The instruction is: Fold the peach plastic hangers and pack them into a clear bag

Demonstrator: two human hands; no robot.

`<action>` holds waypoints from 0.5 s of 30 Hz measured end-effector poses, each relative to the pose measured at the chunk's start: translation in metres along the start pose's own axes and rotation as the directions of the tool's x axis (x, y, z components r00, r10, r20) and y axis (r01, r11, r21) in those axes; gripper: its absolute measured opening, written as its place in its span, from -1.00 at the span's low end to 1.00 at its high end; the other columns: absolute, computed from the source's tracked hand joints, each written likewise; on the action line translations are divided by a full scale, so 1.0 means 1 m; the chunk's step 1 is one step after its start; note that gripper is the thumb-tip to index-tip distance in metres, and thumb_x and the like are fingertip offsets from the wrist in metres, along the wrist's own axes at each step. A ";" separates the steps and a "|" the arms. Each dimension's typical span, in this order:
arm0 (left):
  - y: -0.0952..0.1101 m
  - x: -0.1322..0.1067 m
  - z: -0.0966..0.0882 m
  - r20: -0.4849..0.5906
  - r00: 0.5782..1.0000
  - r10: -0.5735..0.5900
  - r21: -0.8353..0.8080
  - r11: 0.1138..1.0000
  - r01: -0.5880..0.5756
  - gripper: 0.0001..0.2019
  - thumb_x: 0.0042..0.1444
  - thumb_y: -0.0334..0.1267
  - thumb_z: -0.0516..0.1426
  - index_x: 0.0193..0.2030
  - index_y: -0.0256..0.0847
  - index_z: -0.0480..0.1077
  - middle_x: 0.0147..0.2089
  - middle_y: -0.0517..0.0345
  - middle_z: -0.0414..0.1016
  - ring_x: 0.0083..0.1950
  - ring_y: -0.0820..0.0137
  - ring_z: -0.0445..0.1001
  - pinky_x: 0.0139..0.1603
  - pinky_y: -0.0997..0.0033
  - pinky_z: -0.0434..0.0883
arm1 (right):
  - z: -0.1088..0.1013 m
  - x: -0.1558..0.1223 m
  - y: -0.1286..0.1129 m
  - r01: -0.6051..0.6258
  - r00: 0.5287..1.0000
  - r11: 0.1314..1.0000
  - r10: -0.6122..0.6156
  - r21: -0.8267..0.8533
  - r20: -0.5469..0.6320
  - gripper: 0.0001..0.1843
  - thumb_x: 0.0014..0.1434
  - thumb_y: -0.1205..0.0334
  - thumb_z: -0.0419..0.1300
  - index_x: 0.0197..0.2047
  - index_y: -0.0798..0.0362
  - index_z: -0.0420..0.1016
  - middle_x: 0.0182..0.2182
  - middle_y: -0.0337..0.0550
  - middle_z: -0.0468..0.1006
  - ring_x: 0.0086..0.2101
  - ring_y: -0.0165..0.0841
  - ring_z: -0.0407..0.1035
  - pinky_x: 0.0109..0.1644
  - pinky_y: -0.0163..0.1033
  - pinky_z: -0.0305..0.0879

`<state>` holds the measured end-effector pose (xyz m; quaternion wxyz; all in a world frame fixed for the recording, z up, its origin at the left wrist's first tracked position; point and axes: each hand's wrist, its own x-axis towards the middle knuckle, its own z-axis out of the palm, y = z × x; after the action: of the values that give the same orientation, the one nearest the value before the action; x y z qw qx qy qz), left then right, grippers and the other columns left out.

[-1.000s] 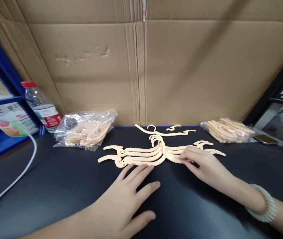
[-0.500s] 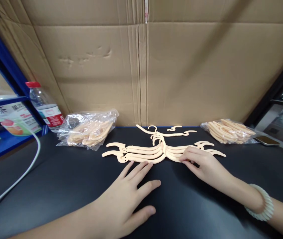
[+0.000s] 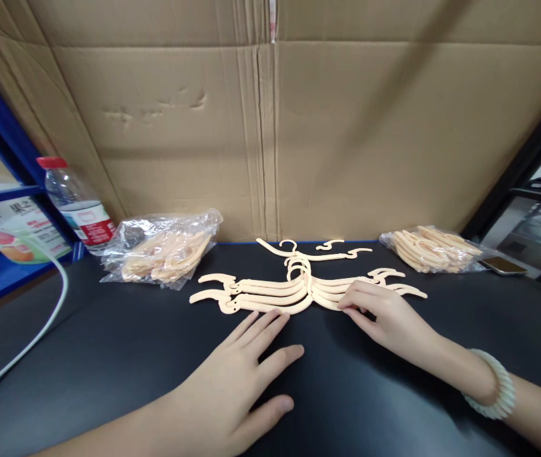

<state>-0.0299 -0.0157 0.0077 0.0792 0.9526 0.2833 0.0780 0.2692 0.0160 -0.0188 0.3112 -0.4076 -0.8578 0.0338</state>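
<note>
Black tabletop (image 3: 156,368), cardboard (image 3: 370,139) behind. Left hand (image 3: 236,387) splayed at front hanger (image 3: 300,306); right hand (image 3: 387,311) pinching its right side.

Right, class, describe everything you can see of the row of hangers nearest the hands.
The row of hangers is cream-coloured, smooth and plastic-looking. They lie flat, nested, on the dark table, hooks bunched at the middle, curved pieces jutting from both sides. The left hand, fingers spread, seems to touch the nearest one; the right hand pinches its right arm.
</note>
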 end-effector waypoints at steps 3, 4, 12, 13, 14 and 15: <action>0.000 0.001 0.000 -0.006 1.000 0.015 0.006 1.000 -0.015 -0.51 0.28 -0.15 0.06 0.34 -0.06 0.18 0.44 -0.11 0.04 0.42 -0.07 0.02 0.31 -0.23 0.14 | -0.001 0.000 -0.001 0.000 1.000 1.000 0.000 0.003 -0.003 -0.81 0.27 0.45 0.07 -0.26 0.04 0.48 -0.35 -0.17 0.46 -0.31 -0.33 0.36 -0.23 -0.24 0.28; 0.000 0.001 0.000 -0.008 1.000 0.020 0.008 1.000 -0.020 -0.51 0.28 -0.16 0.05 0.35 -0.07 0.18 0.44 -0.10 0.04 0.43 -0.05 0.02 0.31 -0.21 0.15 | -0.001 0.000 -0.002 -0.002 1.000 1.000 0.002 0.005 -0.005 -0.81 0.26 0.45 0.07 -0.27 0.04 0.47 -0.36 -0.17 0.46 -0.31 -0.34 0.36 -0.24 -0.24 0.28; -0.001 0.001 0.002 -0.013 0.999 0.031 -0.002 1.000 -0.031 -0.51 0.28 -0.21 0.04 0.35 -0.10 0.17 0.41 -0.06 0.12 0.42 0.01 0.06 0.34 -0.14 0.16 | -0.002 0.001 -0.005 0.006 1.000 1.000 -0.006 0.015 -0.012 -0.81 0.25 0.46 0.08 -0.29 0.04 0.47 -0.38 -0.20 0.45 -0.34 -0.36 0.35 -0.26 -0.27 0.26; -0.001 0.001 0.001 -0.020 0.999 0.035 -0.010 0.999 -0.036 -0.51 0.28 -0.23 0.04 0.34 -0.09 0.18 0.41 -0.06 0.14 0.42 0.02 0.07 0.34 -0.13 0.15 | -0.002 0.001 -0.005 0.006 1.000 1.000 -0.005 0.015 -0.015 -0.81 0.25 0.45 0.08 -0.29 0.04 0.48 -0.38 -0.20 0.45 -0.34 -0.37 0.35 -0.26 -0.27 0.27; -0.001 0.001 0.001 -0.023 0.999 0.039 -0.017 0.999 -0.040 -0.52 0.28 -0.25 0.04 0.34 -0.09 0.19 0.40 -0.06 0.15 0.41 0.02 0.08 0.35 -0.12 0.14 | -0.002 0.001 -0.005 0.003 1.000 1.000 -0.003 0.014 -0.018 -0.81 0.25 0.44 0.07 -0.28 0.04 0.48 -0.38 -0.19 0.46 -0.34 -0.37 0.36 -0.27 -0.28 0.27; -0.001 0.002 0.000 -0.023 0.999 0.042 -0.023 0.999 -0.043 -0.52 0.27 -0.27 0.04 0.33 -0.10 0.20 0.39 -0.06 0.17 0.41 0.03 0.08 0.35 -0.12 0.14 | -0.002 0.001 -0.005 0.001 1.000 1.000 -0.001 0.012 -0.022 -0.81 0.26 0.43 0.07 -0.27 0.03 0.49 -0.37 -0.19 0.47 -0.34 -0.36 0.36 -0.27 -0.28 0.27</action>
<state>-0.0288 -0.0142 0.0078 0.0858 0.9564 0.2630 0.0935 0.2667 0.0130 -0.0151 0.3230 -0.4056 -0.8544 0.0340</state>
